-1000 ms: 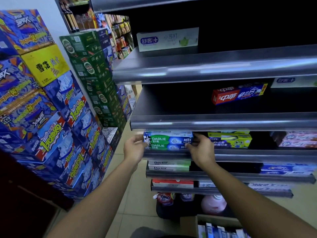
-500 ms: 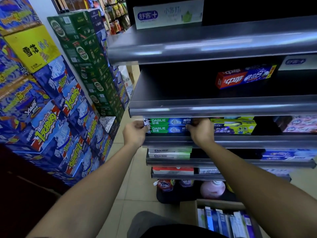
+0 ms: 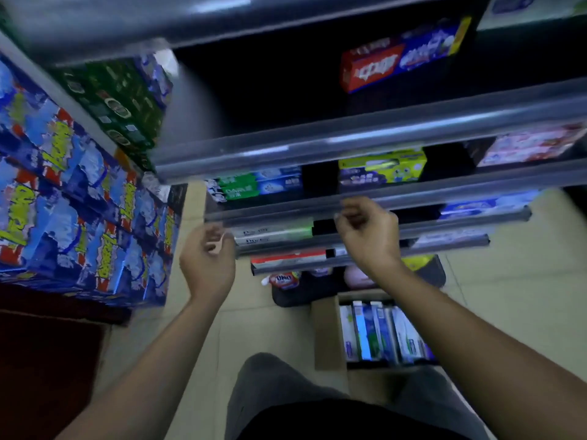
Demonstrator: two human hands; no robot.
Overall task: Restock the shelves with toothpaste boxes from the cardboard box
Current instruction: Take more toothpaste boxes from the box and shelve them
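Store shelves [image 3: 381, 131] faced the person. The left hand [image 3: 206, 258] and the right hand [image 3: 365, 236] were loosely curled and empty, below the shelved Darlie toothpaste boxes [image 3: 260, 185]; the cardboard box [image 3: 327, 335] stood on the floor.

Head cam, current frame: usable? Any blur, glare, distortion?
Head view: heavy motion blur, worst on the blue cartons at left, and the print on the shelved boxes is barely legible. Glare streaks run along the shelf rail, shelf interiors are very dark, and the wide angle bows the rails. Left hand, right hand and cardboard box are fairly readable.
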